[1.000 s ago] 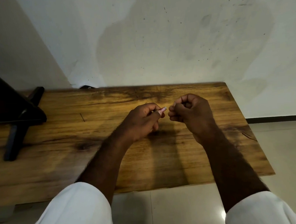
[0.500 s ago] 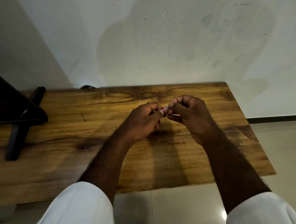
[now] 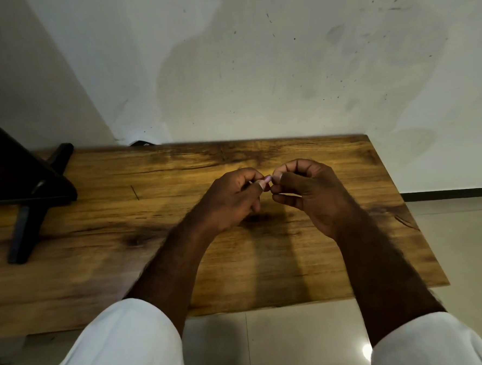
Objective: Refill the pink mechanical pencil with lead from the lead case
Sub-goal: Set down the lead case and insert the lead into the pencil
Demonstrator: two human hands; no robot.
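My left hand (image 3: 229, 200) is closed around the pink mechanical pencil (image 3: 266, 178). Only the pencil's pale pink end shows past the thumb and forefinger, and the rest is hidden in the fist. My right hand (image 3: 305, 189) is curled, with its thumb and forefinger pinched right against that pink end. Whatever is between those fingertips is too small to see. Both hands hover over the middle of the wooden table (image 3: 98, 261). I do not see the lead case.
A thin dark stick (image 3: 134, 192) lies on the table to the left of my hands. A black angled stand (image 3: 23, 201) takes up the table's far left. The wall runs along the table's back edge, and tiled floor (image 3: 464, 253) lies to the right and in front.
My right hand moved left and closed the gap to the pencil's pink end; the hands were apart a second ago. The left hand stayed almost in place.
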